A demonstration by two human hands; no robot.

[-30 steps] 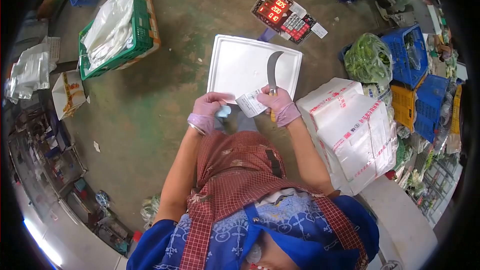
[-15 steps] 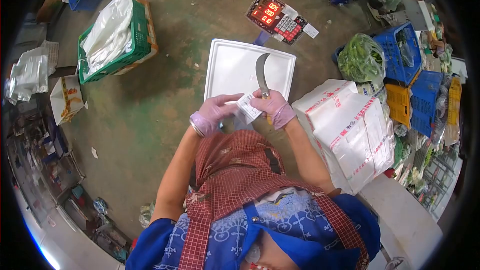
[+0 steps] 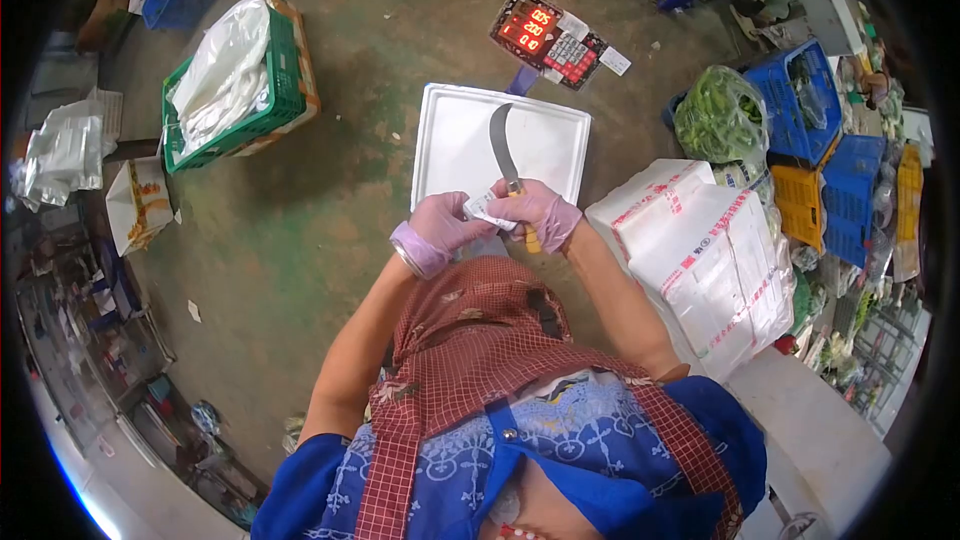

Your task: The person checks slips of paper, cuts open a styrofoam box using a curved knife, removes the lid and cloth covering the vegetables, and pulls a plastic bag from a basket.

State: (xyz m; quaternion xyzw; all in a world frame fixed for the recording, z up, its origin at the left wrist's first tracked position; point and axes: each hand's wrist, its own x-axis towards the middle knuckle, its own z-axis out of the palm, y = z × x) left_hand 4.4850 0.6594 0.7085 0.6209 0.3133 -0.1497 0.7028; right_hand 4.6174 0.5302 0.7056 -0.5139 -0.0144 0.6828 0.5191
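Well, a big white tray (image 3: 560, 130) lies just on the far side of both hands. The left hand (image 3: 440, 225) comes in from the left with bent fingers — I cannot tell if they pinch or only touch. The right hand (image 3: 542, 215) is wrapped around a knife (image 3: 502, 145), its handle near and its curved blade pointing far, over the tray. Smallest is a white paper slip (image 3: 480, 208), between the two hands — it slants from far left to near right, under the right thumb.
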